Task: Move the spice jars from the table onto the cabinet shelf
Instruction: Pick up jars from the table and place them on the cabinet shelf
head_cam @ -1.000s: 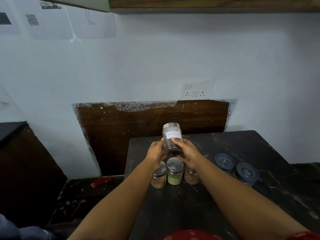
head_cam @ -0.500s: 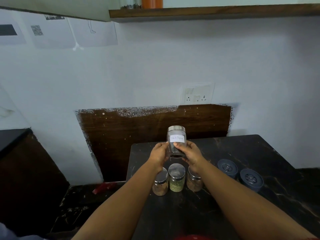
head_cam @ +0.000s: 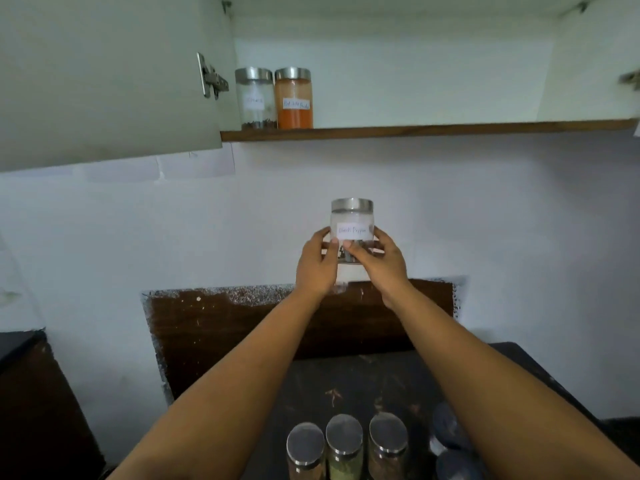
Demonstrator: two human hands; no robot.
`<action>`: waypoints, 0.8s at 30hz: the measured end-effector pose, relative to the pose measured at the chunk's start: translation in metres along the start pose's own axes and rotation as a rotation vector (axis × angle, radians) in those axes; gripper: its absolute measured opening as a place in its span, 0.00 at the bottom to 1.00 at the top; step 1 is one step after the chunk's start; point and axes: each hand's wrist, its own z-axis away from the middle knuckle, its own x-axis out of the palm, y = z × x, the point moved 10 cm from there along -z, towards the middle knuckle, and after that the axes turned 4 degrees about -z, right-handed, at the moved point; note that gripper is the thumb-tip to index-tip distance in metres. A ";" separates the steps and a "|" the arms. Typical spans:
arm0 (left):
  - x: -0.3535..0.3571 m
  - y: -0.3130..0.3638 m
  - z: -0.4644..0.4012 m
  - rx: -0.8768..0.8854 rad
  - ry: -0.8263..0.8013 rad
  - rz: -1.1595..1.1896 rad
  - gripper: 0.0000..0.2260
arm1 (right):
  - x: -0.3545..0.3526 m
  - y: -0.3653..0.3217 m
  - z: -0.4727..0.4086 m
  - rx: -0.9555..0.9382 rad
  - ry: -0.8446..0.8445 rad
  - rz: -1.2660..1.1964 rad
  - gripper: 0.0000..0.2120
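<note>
A glass spice jar (head_cam: 352, 216) with a steel lid and a white handwritten label is held up in front of the wall. My left hand (head_cam: 317, 266) and my right hand (head_cam: 379, 263) both grip its lower part. It is well below the wooden cabinet shelf (head_cam: 433, 129). On that shelf, at its left end, stand a clear jar (head_cam: 255, 98) with dark bits at the bottom and an orange-powder jar (head_cam: 294, 98), side by side. Three steel-lidded jars (head_cam: 343, 441) stand in a row on the dark table (head_cam: 346, 386) below my arms.
The open white cabinet door (head_cam: 104, 74) hangs at upper left with its hinge (head_cam: 211, 77) showing. Two dark blue-lidded containers (head_cam: 450, 441) sit at the right of the table jars. The shelf is bare to the right of the two jars. A dark counter (head_cam: 20, 393) is at left.
Both hands have lifted the labelled jar from just above the table jars up toward the shelf. The view has tilted upward, so the cabinet interior now shows.
</note>
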 end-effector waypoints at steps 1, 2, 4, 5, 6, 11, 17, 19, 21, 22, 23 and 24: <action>-0.005 0.018 -0.010 0.040 0.027 -0.004 0.20 | -0.004 -0.020 -0.009 -0.050 0.010 0.021 0.36; -0.011 0.036 -0.019 0.078 0.053 0.003 0.21 | -0.007 -0.039 -0.019 -0.096 0.017 0.037 0.35; -0.018 0.067 -0.038 0.150 0.080 0.005 0.22 | -0.012 -0.077 -0.037 -0.182 0.022 0.059 0.34; -0.020 0.082 -0.047 0.180 0.086 -0.002 0.23 | -0.013 -0.095 -0.046 -0.229 0.024 0.077 0.33; -0.023 0.095 -0.056 0.207 0.089 -0.005 0.23 | -0.015 -0.115 -0.053 -0.280 0.024 0.098 0.33; -0.037 0.151 -0.096 0.324 0.144 -0.013 0.21 | -0.008 -0.190 -0.089 -0.448 -0.018 0.179 0.34; -0.057 0.188 -0.150 0.377 0.342 -0.361 0.22 | 0.007 -0.246 -0.143 -0.525 -0.054 0.289 0.36; -0.058 0.184 -0.172 0.347 0.324 -0.490 0.23 | 0.018 -0.250 -0.166 -0.477 -0.100 0.383 0.38; -0.047 0.166 -0.188 0.297 0.268 -0.762 0.23 | 0.028 -0.239 -0.190 -0.372 -0.147 0.592 0.40; -0.041 0.155 -0.190 0.288 0.248 -0.876 0.23 | 0.032 -0.232 -0.199 -0.324 -0.163 0.683 0.40; -0.037 0.149 -0.192 0.302 0.261 -0.929 0.22 | 0.036 -0.228 -0.209 -0.289 -0.177 0.735 0.40; -0.035 0.147 -0.192 0.328 0.294 -0.937 0.21 | 0.040 -0.226 -0.218 -0.266 -0.192 0.764 0.40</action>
